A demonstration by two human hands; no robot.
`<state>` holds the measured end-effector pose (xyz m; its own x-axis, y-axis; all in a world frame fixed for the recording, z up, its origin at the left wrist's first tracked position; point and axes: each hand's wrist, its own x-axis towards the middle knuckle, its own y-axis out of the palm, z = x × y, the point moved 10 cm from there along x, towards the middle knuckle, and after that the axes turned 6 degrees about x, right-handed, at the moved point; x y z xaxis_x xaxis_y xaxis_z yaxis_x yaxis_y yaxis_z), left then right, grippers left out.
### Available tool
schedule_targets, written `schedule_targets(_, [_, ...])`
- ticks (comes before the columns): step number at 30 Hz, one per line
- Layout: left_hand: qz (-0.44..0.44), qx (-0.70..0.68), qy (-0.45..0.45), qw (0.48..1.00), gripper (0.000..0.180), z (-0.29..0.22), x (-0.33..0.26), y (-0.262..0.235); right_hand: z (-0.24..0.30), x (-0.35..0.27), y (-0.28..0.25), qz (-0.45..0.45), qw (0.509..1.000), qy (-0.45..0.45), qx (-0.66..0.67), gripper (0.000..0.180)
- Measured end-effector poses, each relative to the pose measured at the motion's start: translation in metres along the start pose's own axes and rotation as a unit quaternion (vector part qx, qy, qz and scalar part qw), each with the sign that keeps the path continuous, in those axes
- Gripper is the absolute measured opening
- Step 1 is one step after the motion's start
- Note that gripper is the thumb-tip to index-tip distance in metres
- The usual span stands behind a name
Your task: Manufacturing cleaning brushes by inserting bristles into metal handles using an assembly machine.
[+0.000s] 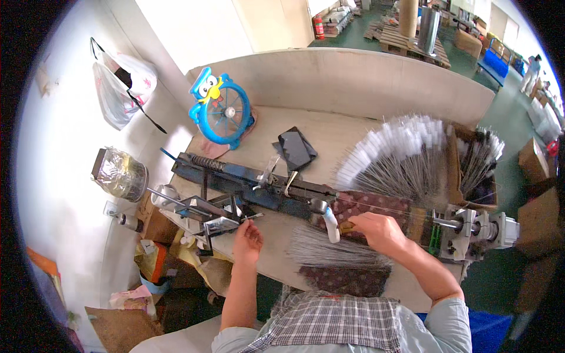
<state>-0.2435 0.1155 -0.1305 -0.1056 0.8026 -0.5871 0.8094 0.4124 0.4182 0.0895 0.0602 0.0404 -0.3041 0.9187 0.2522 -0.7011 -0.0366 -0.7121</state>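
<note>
Hanging on the wall at far left is a white plastic bag (pixel 109 97), with a plastic-wrapped container (pixel 126 176) below it.

"And on the bench?"

"First a black metal frame (pixel 194 207) sticking out over the near left edge, then, farther back, a blue fan (pixel 203 120) with a cartoon bird's head."

"Where's the left hand (pixel 248 241)?"

"At the right end of that frame, fingers bent and thumb drawn in. I can't tell whether they pinch anything."

"Next?"

"A long dark rail (pixel 235 176) runs slantwise behind that hand. Beyond it lie two dark flat devices (pixel 296 147), overlapping. Farther right, a white handle (pixel 331 225) points toward the person, near a spread of thin grey wires (pixel 323 250) on dotted maroon cloth (pixel 344 281)."

"The right hand (pixel 378 230)?"

"Just right of the handle, fingers curled, the tips pinching a small brownish piece (pixel 346 226), too small to identify."

"Past it?"

"A big fan of white-tipped wires (pixel 400 156), a cardboard box (pixel 455 167) holding more, and a motor (pixel 505 231) at the bench's right end."
</note>
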Motion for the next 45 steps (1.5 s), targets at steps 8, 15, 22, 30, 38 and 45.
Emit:
schedule_targets(8, [0.160,0.200,0.108,0.961,0.015,0.052,-0.106,0.161,0.007,0.003,-0.080,-0.170,0.984,-0.033,-0.031,0.016])
schedule_targets(15, [0.326,0.207,0.080,0.919,0.017,0.114,-0.117,0.263,-0.032,-0.023,-0.085,-0.162,0.983,0.058,0.062,0.019])
schedule_targets(22, [0.315,0.203,0.088,0.923,0.016,0.126,-0.113,0.270,-0.024,-0.032,-0.093,-0.111,0.991,0.017,0.075,0.018])
schedule_targets(30, [0.135,0.127,0.062,0.981,0.013,0.085,-0.106,0.231,0.010,0.000,-0.093,-0.187,0.974,-0.067,-0.114,0.019])
schedule_targets(38, [0.213,0.121,0.036,0.969,0.020,0.086,-0.098,0.230,-0.007,0.037,-0.048,-0.094,0.995,0.010,-0.036,0.018])
schedule_targets(45, [0.239,0.158,-0.012,0.958,0.054,0.092,-0.103,0.237,-0.024,0.038,-0.039,-0.092,0.992,0.075,0.039,0.020])
